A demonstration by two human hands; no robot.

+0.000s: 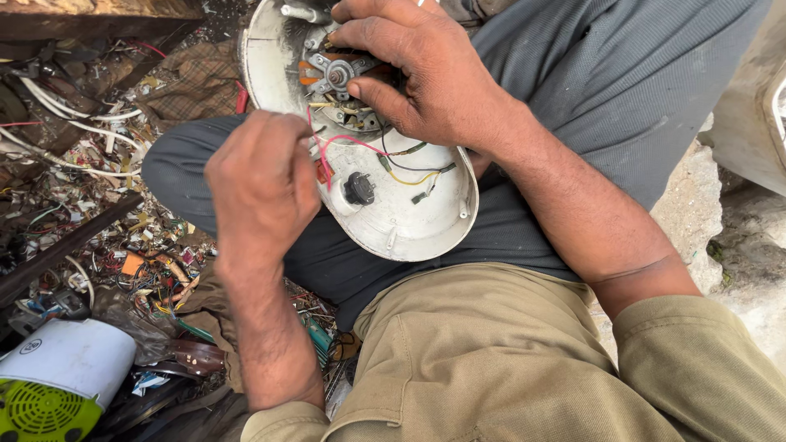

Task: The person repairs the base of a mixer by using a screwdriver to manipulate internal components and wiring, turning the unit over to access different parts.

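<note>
A white, oval plastic appliance housing (pixel 409 225) lies open side up on my lap. Inside it sit a small metal motor (pixel 336 75), a black knob (pixel 358 188) and loose red, yellow and black wires (pixel 393 164). My right hand (pixel 430 74) reaches over the top of the housing, its fingers clamped around the motor. My left hand (pixel 262 176) is curled into a fist at the housing's left edge, and thin red wires (pixel 348 141) run out from between its fingers. What else the fist holds is hidden.
A heap of scrap wires and small parts (pixel 123 254) covers the ground to the left, crossed by a dark bar (pixel 65 245). A white and green appliance (pixel 57 376) lies at the lower left. Pale stone (pixel 696 205) is on the right.
</note>
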